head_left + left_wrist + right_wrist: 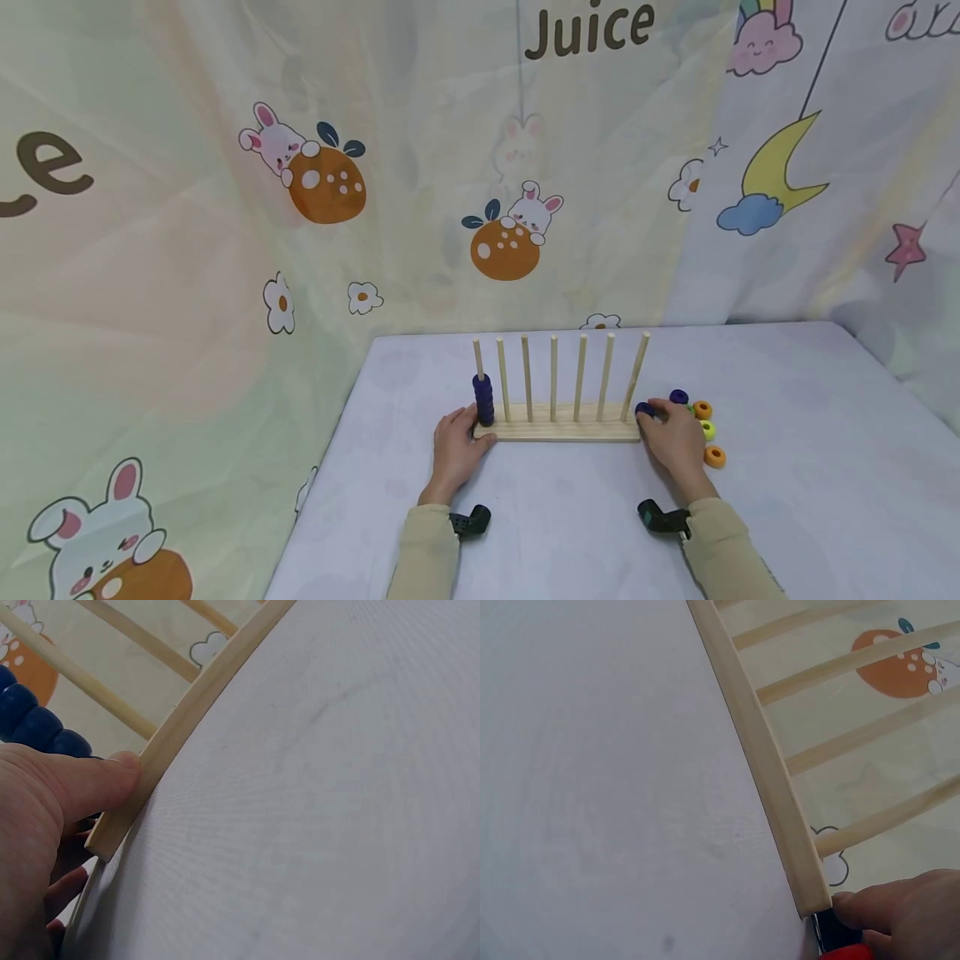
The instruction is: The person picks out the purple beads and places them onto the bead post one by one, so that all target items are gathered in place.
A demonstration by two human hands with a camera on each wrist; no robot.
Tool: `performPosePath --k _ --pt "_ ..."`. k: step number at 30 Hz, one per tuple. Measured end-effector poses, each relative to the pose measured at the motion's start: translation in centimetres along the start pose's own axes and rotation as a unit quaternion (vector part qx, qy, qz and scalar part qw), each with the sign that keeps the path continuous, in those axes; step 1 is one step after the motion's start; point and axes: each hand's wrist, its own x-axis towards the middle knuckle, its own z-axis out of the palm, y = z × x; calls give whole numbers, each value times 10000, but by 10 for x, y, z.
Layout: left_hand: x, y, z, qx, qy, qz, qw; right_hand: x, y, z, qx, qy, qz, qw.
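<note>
A wooden peg rack (558, 429) with several upright pegs stands on the table. Dark blue beads (483, 400) are stacked on its leftmost peg, and the other pegs carry none. My left hand (454, 450) grips the left end of the base; in the left wrist view its thumb (105, 778) lies on the wood, with the fingers partly hidden behind. Just off the rack's right end, my right hand (675, 442) pinches a dark blue bead (644, 409). The right wrist view shows this bead (836, 930) only in part, close to the base's end.
Loose beads lie right of my right hand: a blue bead (678, 397), orange beads (715, 457) and a yellow-green bead (707, 430), some partly covered by the hand. Something red (847, 952) shows at the right wrist view's bottom edge. A printed cloth (420, 167) hangs behind the white-covered table (555, 517).
</note>
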Motion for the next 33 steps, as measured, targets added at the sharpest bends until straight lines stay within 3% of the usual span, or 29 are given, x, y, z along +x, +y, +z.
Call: performPosePath --k 10,15,20,26,33 --pt "-1 1 -1 -14 23 18 10000 -9 -6 -7 492 -160 394 9979" --pt "-1 1 -1 -18 24 84 10000 -14 -6 -11 842 49 486 9952" --pt "-2 0 0 -23 30 119 9999 -20 -8 -12 1063 350 399 9929" --pt "-3 -2 -1 17 19 67 10000 -28 -15 -14 1242 365 460 9905" --pt "0 -3 1 -32 33 107 9999 -35 -13 -10 1284 706 80 9892"
